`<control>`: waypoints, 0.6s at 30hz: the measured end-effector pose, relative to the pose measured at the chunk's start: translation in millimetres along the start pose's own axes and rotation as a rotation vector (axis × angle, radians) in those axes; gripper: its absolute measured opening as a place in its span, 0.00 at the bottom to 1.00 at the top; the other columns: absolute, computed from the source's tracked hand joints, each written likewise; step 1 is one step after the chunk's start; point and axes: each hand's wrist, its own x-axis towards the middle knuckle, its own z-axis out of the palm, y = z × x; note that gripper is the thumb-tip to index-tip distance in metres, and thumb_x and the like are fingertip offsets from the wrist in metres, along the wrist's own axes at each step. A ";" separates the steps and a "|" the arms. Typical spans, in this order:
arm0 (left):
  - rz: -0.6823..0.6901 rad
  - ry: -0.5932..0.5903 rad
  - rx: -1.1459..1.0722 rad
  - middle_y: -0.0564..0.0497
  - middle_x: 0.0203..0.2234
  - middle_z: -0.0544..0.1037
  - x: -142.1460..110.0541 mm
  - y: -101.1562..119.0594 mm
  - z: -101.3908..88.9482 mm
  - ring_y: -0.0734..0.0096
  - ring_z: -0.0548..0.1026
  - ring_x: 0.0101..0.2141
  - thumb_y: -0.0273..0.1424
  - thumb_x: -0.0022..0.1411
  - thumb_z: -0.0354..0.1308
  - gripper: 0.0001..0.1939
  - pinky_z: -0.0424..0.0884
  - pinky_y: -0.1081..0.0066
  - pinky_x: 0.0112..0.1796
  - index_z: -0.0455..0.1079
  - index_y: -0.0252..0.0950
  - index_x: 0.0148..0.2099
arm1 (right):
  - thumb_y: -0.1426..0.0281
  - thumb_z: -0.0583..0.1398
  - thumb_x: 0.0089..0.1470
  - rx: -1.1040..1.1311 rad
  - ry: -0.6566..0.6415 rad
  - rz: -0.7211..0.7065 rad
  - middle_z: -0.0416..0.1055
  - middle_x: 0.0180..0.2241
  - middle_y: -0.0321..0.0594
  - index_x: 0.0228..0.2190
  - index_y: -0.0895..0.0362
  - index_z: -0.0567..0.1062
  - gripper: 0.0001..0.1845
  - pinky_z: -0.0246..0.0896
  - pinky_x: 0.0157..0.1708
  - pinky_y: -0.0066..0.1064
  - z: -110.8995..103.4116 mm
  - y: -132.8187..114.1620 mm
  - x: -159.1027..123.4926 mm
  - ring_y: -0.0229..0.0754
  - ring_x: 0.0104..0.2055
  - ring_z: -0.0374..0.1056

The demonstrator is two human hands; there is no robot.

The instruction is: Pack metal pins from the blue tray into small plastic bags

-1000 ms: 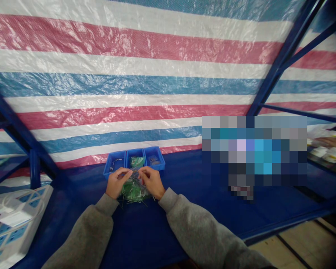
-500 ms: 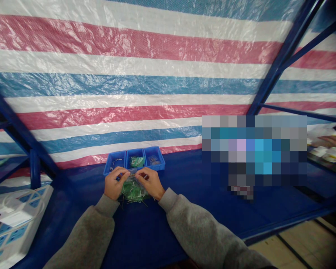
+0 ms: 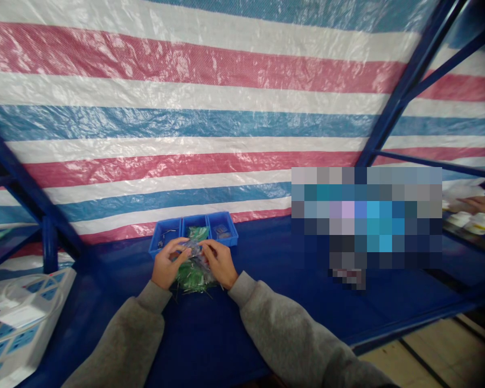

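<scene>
My left hand and my right hand pinch a small clear plastic bag between them, fingers closed at its edges. What is inside the bag, if anything, is too blurred to tell. Just below my fingers lies a heap of thin green pieces with pale sticks on the table. Behind my hands stand three joined blue bins. The left bin has a few thin metal pieces, the middle one a green packet, and the right one small clear items.
A white power strip with a plugged-in adapter and cable lies at the left of the blue table. A pixelated patch covers the table's right part. At the far right another person's hand is near white containers.
My fingers have shifted slightly, and the clear bag between them now looks more crumpled and spread. More of the green packet in the middle bin shows. My forearms have hardly moved.
</scene>
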 end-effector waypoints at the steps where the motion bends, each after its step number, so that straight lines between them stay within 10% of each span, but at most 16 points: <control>1: -0.010 -0.005 -0.031 0.52 0.25 0.75 0.1 1.3 0.3 0.70 0.74 0.27 0.38 0.53 0.60 0.22 0.71 0.72 0.30 0.65 0.34 0.49 | 0.67 0.49 0.59 0.004 0.004 -0.003 0.70 0.28 0.37 0.40 0.55 0.73 0.14 0.60 0.27 0.25 -0.6 -0.1 0.3 0.34 0.24 0.64; 18: -0.065 -0.066 -0.148 0.54 0.19 0.68 0.0 9.1 1.6 0.76 0.66 0.20 0.40 0.56 0.57 0.16 0.64 0.76 0.19 0.72 0.31 0.38 | 0.69 0.53 0.58 -0.126 0.023 -0.143 0.66 0.36 0.40 0.31 0.56 0.71 0.07 0.59 0.37 0.27 -4.9 -8.2 0.7 0.38 0.38 0.63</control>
